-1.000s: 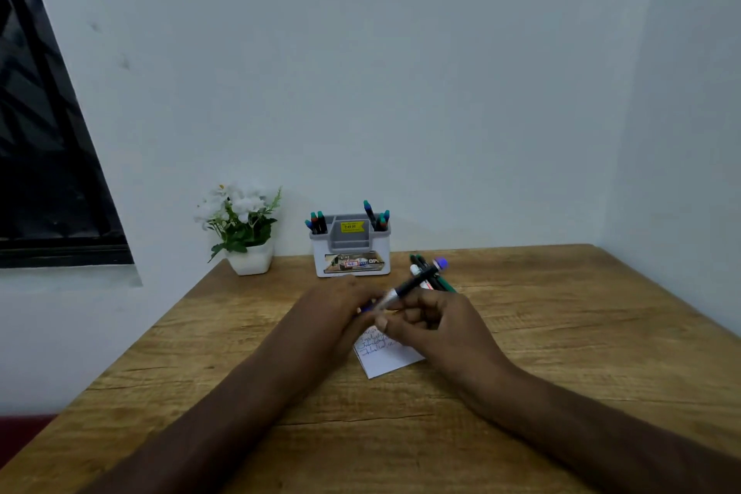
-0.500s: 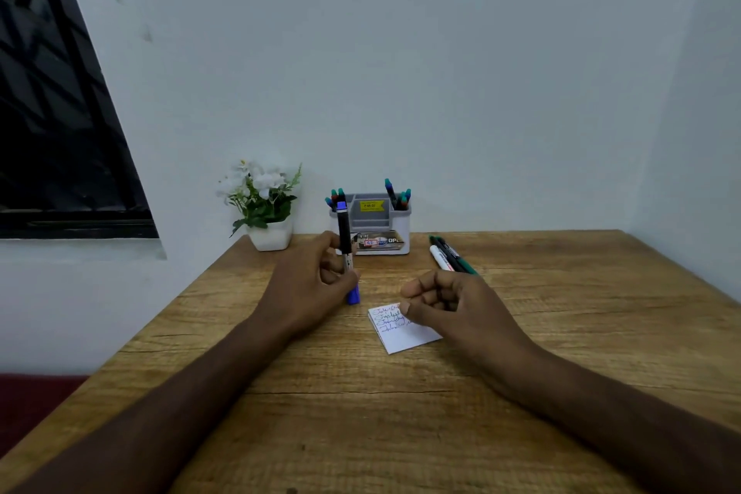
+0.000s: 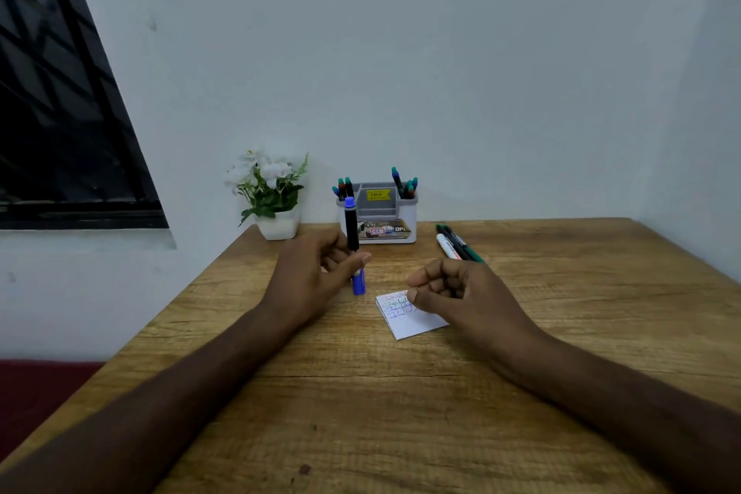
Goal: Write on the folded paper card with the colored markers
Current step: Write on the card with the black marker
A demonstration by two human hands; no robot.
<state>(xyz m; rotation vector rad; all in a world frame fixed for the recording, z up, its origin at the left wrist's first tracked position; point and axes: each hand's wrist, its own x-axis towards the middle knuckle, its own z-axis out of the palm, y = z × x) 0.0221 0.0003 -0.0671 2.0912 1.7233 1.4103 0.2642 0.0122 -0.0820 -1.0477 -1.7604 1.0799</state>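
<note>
My left hand (image 3: 316, 273) has the black-barrelled marker with blue ends (image 3: 353, 243) pinched upright between thumb and fingers, its capped blue end pointing down just over the wooden counter (image 3: 561, 313), the other blue end standing up in front of the holder. My right hand (image 3: 461, 297) sits loosely curled with nothing in it, its knuckles lying over the right side of the small white folded paper card (image 3: 405, 323). That card lies flat on the counter between my two hands, and I can see four short lines of writing across its top in green and blue ink, too small to read. Behind my right hand, three markers (image 3: 457, 247) lie side by side on the wood, one white, one black, one green. At the back against the wall stands the white and grey plastic marker holder (image 3: 379, 219) with a yellow sticker, more markers poking out of its left and right compartments. Just left of it sits a little white pot of white flowers (image 3: 272, 196).
</note>
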